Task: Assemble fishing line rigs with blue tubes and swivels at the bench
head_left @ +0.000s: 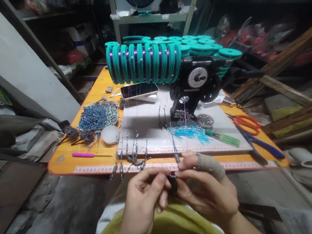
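While both hands meet at the near edge of the orange table (62,156), the left hand (145,192) and the right hand (206,186) pinch a small piece (172,175) between their fingertips, low in front of the ruler strip (100,170). Fingers hide most of it, so its exact form cannot be told. A grey sinker (177,157) lies just beyond the right fingertips, and a cloth sleeve (211,165) wraps one right finger. The step in hand looks like close fastening or threading work, and the next move seems to call for a steady grip, with the fine line kept free of snags. Finished-looking rigs (134,158) hang over the table edge to the left, while teal spools (144,63) wound with purple line stand above the white board (148,121). On that board are blue tubes (189,134) and a round tin (205,120) of tiny metal bits. As for writing, the ruler strip carries printed marks and the machine's dial (198,77) has a graduated face, but both are too small to read; no brand can be made out on the phone (139,90).
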The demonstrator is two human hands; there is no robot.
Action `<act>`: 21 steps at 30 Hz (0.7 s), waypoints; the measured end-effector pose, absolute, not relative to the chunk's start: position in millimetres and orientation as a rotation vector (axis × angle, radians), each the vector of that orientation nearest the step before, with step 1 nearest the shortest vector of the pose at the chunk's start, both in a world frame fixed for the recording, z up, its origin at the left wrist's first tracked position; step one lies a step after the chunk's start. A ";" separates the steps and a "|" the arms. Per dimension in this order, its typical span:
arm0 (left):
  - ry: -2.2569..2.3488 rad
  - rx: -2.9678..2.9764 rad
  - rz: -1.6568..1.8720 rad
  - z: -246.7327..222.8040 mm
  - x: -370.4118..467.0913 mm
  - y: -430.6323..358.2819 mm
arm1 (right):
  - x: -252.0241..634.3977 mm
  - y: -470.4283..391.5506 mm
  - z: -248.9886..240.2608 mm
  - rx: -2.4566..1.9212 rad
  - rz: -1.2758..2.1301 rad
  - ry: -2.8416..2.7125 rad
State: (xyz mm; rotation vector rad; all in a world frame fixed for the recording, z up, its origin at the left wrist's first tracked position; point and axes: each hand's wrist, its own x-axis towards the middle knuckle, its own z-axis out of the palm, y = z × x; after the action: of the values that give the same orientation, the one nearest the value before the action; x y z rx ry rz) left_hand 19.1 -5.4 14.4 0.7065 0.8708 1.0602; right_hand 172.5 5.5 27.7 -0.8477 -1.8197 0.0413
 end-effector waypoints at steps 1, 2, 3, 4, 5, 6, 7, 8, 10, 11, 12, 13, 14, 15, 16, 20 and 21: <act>0.820 0.581 1.051 16.6 22.1 -1.6 | 173.1 5.7 28.3 -0.834 0.040 -1.834; 0.778 0.489 1.045 18.9 24.8 2.3 | 173.6 5.9 28.6 -0.830 0.038 -1.850; 0.745 0.425 1.042 21.1 26.8 5.9 | 174.1 5.9 28.7 -0.838 0.035 -1.862; 0.721 0.388 1.039 23.0 28.2 9.0 | 174.6 5.8 28.6 -0.848 0.030 -1.869; 0.704 0.370 1.038 24.5 29.0 11.6 | 175.1 5.6 28.3 -0.861 0.029 -1.874; 0.695 0.367 1.042 25.5 29.2 13.5 | 175.6 5.3 27.8 -0.869 0.030 -1.876; 0.696 0.373 1.050 26.1 29.0 15.0 | 176.0 5.0 27.1 -0.874 0.038 -1.878; 0.702 0.388 1.059 26.1 28.4 16.0 | 176.5 4.9 26.5 -0.872 0.050 -1.877; 0.725 0.434 1.080 25.5 26.6 17.2 | 177.1 4.9 25.2 -0.868 0.088 -1.872; 0.741 0.461 1.092 25.0 25.5 17.6 | 177.2 5.1 24.8 -0.870 0.112 -1.871; 0.754 0.488 1.103 24.6 24.5 18.0 | 177.2 5.4 24.6 -0.871 0.136 -1.869; 0.764 0.514 1.112 24.4 23.5 18.4 | 177.0 5.6 24.5 -0.876 0.158 -1.869; 0.770 0.535 1.121 24.3 22.8 18.7 | 176.8 5.7 24.5 -0.879 0.173 -1.866; 0.773 0.553 1.130 24.3 22.2 18.9 | 176.6 5.7 24.6 -0.881 0.185 -1.863; 0.774 0.568 1.138 24.6 22.0 19.1 | 176.4 5.5 24.8 -0.882 0.192 -1.859; 0.771 0.607 1.166 26.0 22.3 19.0 | 176.3 4.2 24.8 -0.887 0.202 -1.855; 0.762 0.627 1.179 26.1 22.2 18.7 | 176.3 3.9 24.4 -0.889 0.204 -1.856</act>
State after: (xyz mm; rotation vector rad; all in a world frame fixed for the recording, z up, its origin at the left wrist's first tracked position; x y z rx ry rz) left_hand 22.2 18.7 26.1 0.6265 0.7623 1.1789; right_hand 176.3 3.9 24.4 -0.8888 -1.8557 0.2041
